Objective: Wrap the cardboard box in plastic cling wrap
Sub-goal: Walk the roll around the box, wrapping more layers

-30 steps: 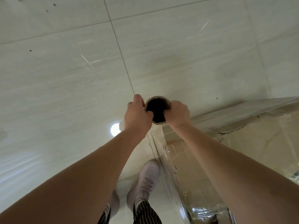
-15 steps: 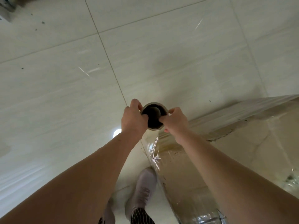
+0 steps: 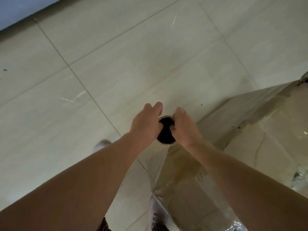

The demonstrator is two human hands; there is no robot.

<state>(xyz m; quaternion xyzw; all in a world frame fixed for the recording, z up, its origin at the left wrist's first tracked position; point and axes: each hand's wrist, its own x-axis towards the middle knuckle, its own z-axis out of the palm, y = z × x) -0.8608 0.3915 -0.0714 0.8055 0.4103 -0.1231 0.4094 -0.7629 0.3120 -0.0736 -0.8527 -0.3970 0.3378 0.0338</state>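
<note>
I look down the dark open end of the cling wrap roll (image 3: 166, 132), held upright in front of me. My left hand (image 3: 145, 121) grips its rim from the left with the thumb hooked inside the core. From the right, my right hand (image 3: 183, 127) grips the rim the same way. A clear sheet of plastic film (image 3: 160, 174) runs down from the roll beside the cardboard box (image 3: 270, 134), which fills the right side and is covered in shiny, wrinkled film.
Pale floor tiles (image 3: 116, 67) with grout lines spread to the left and ahead. A dark blue-grey strip (image 3: 20, 9) borders the floor at the top left. My shoes (image 3: 101, 145) stand below my arms, close to the box's left face.
The view has swung along the box, so more floor and the top-left strip show. My hands have stayed on the roll's rim, and my left foot has stepped forward.
</note>
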